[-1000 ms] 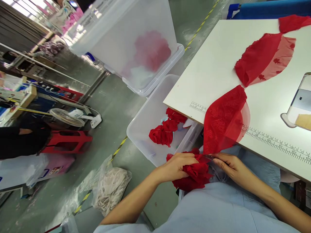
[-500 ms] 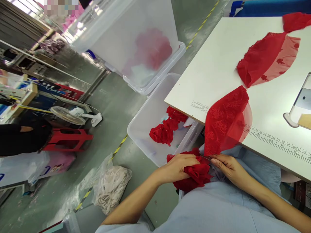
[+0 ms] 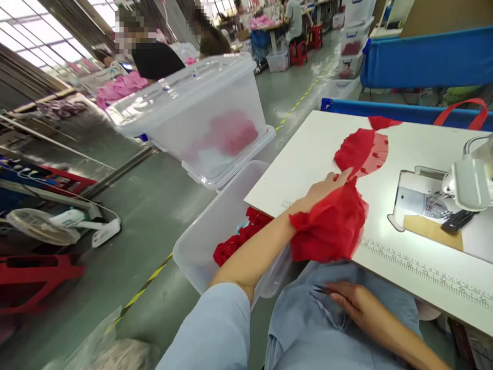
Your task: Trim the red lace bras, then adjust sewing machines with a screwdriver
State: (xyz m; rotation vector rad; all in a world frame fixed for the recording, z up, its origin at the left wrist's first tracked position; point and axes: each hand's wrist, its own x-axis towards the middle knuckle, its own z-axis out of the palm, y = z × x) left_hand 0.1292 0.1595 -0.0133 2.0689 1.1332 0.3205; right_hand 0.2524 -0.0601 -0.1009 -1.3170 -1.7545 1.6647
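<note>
My left hand [image 3: 326,188] reaches over the white table [image 3: 308,149] with its fingers closed on a bunch of red lace fabric [image 3: 331,228] that hangs below the wrist. Its fingertips touch another red lace piece [image 3: 362,149] lying flat on the table. My right hand [image 3: 352,306] rests low on my light blue lap. A thin dark tool [image 3: 321,290] pokes out from its fingers.
A sewing machine [image 3: 462,185] stands on the table at the right, by a printed ruler [image 3: 423,272]. Left of the table sit an open clear bin [image 3: 208,231] holding red pieces and a lidded clear bin [image 3: 192,118]. A fan [image 3: 38,226] lies on the floor. People work at the back.
My left hand has lifted the red fabric bunch from my lap up onto the table. My right hand stayed on my lap. The view has tilted upward.
</note>
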